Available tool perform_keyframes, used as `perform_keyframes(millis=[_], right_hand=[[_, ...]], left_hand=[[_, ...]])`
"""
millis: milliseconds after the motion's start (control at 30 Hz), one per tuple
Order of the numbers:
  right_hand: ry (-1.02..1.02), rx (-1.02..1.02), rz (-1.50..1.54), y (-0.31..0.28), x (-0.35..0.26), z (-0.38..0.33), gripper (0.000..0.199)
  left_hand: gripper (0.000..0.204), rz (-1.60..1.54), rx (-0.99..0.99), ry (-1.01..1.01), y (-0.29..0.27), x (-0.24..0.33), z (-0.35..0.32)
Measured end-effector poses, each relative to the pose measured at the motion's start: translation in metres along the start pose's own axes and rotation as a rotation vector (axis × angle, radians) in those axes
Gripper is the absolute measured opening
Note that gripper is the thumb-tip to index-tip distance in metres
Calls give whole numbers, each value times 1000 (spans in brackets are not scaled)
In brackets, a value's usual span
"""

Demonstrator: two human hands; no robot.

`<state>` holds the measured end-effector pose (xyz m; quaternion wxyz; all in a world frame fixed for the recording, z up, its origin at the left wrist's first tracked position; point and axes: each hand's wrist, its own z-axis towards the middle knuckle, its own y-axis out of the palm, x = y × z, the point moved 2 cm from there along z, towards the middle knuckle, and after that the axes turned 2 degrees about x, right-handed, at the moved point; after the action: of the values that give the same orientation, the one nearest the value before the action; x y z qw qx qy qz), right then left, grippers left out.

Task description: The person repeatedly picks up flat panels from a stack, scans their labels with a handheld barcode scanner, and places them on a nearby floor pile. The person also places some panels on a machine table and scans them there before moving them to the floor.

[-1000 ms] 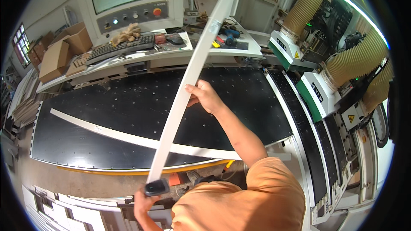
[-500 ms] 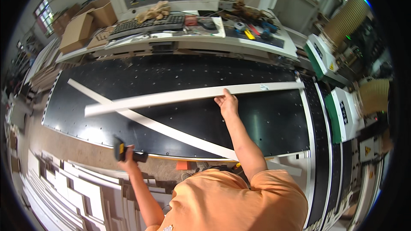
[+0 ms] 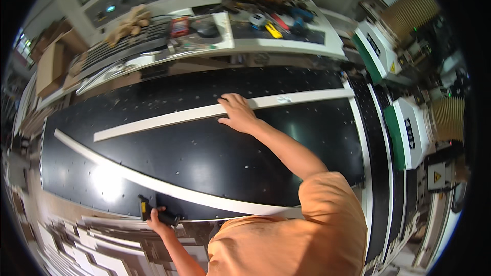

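Observation:
My right hand lies palm down on a long white strip that rests flat across the far half of the black machine bed. A second long white strip runs along the near edge of the bed. My left hand is low at the bed's front edge, shut on a small black and yellow hand tool. My orange sleeve fills the lower middle of the view.
Behind the bed a white console shelf carries a keyboard, a mouse, work gloves and hand tools. Green and white machine housings stand to the right. Cardboard boxes sit far left. White panels are stacked below left.
The white strip went from tilted up in my right hand to lying flat on the bed, and it has been pushed a little farther back. My left hand stays low with the tool.

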<state>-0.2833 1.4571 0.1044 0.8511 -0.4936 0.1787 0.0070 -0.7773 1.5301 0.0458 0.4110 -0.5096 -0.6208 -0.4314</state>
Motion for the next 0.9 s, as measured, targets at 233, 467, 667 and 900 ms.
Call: perform_keyframes(millis=[233, 467, 667, 900], right_hand=[[-168, 10, 105, 23, 86, 42, 41], [41, -64, -200, 21, 202, 100, 29], [-170, 177, -166, 23, 227, 95, 30], [1, 96, -88, 25, 219, 96, 24]], left_hand=[[33, -49, -40, -39, 1, 12, -2], [33, -48, 36, -121, -4, 14, 7], [33, -14, 60, -168, -1, 16, 6], [25, -32, 112, -191, -8, 17, 6]])
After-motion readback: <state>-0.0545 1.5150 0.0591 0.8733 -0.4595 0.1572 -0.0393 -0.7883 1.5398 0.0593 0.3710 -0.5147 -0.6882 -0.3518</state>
